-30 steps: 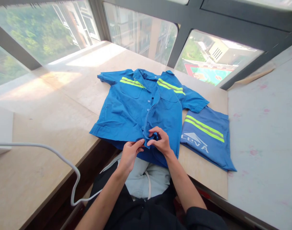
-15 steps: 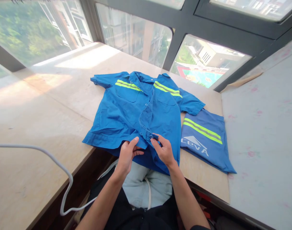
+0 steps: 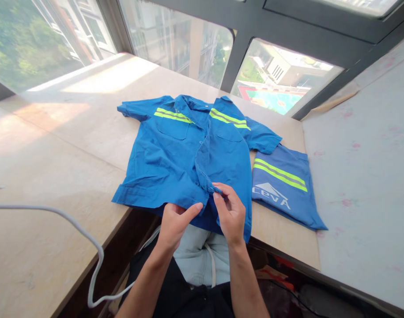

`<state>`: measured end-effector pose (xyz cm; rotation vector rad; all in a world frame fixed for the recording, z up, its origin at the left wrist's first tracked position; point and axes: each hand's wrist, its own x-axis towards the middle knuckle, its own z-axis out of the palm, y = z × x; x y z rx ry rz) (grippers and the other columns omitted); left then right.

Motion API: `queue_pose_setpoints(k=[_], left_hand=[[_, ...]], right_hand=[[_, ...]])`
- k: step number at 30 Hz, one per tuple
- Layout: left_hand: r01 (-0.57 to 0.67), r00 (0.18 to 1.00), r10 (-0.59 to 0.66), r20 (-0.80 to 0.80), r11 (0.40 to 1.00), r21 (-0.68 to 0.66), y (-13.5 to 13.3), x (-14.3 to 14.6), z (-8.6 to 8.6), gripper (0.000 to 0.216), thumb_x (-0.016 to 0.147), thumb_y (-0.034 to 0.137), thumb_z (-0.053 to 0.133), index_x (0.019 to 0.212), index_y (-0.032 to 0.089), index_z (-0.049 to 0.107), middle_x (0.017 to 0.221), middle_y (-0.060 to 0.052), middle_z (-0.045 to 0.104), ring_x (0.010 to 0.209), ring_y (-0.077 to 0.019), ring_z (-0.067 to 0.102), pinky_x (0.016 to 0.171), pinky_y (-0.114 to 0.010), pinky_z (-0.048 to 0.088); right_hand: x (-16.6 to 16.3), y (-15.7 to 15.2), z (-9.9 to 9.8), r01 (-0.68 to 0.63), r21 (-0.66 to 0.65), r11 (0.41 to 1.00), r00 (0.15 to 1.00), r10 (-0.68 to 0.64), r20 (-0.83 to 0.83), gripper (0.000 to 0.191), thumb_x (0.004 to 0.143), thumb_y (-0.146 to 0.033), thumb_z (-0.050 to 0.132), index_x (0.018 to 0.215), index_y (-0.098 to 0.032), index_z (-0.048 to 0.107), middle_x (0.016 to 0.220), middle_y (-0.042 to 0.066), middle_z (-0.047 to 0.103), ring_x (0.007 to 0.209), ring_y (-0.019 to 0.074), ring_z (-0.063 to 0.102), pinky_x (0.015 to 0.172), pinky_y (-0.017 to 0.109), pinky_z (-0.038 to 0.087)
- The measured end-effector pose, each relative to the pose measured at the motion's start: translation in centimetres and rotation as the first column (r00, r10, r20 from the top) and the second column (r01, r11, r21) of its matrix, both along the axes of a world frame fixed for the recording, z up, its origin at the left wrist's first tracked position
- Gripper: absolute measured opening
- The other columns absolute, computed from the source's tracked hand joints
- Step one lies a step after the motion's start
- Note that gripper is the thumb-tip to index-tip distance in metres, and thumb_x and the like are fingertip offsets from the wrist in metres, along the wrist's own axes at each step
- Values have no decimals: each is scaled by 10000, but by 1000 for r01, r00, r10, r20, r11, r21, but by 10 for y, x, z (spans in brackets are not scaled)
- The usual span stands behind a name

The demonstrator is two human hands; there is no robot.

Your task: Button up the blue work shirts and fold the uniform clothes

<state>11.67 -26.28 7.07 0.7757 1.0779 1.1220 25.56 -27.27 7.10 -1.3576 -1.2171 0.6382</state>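
Note:
A blue short-sleeved work shirt [image 3: 168,154] with yellow-green reflective stripes lies face up on a wooden counter [image 3: 56,145], its hem hanging over the near edge. My left hand [image 3: 175,223] pinches the left front panel near the hem. Beside it, my right hand [image 3: 231,212] pinches the button placket of the right panel at its lowest part. Both hands are closed on the cloth, a few centimetres apart.
A second blue garment [image 3: 284,185], folded, with stripes and white "CEVA" lettering, lies to the right of the shirt. A white cable [image 3: 89,247] loops over the counter's near left edge. Windows [image 3: 175,39] run along the far side. A pale board [image 3: 364,168] covers the right.
The camera has shifted slightly. My hands have slid a little lower along the shirt's front opening toward the hem, still gripping both panels.

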Motion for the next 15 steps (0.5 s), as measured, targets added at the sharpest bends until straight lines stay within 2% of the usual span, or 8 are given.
queue_pose_setpoints(k=[3,7,10,15], left_hand=[[34,999,-34,-3,999,-13,-1,-1,4,426,737,316,791,1102,105,724,988,-113,764,954,-252,708,893,-355,555],[13,998,-12,-65,1000,11,0,0,0,355,741,329,783,1014,105,753,952,-106,770,872,-231,718,841,-326,568],[13,990,-9,-137,999,32,1,1,-5,298,758,340,762,947,109,764,926,-99,773,841,-223,721,826,-320,571],[8,979,-2,-202,999,31,0,2,-1,262,744,362,758,840,119,756,803,-80,772,732,-216,733,730,-304,594]], right_hand=[[-5,-3,7,22,-47,999,997,-25,-69,180,942,-255,565,1060,-249,701,1084,46,721,1024,199,666,932,354,523],[-8,2,17,-64,-103,993,993,54,-103,251,897,-305,656,1139,-240,669,1135,57,718,1050,207,666,945,360,526],[-8,10,21,-139,-161,977,990,138,-18,299,854,-312,714,1144,-244,685,1152,50,718,1054,209,662,909,334,528],[-5,24,26,-155,-129,979,977,171,124,140,909,-252,628,966,-239,755,986,31,751,935,186,681,835,298,521]])
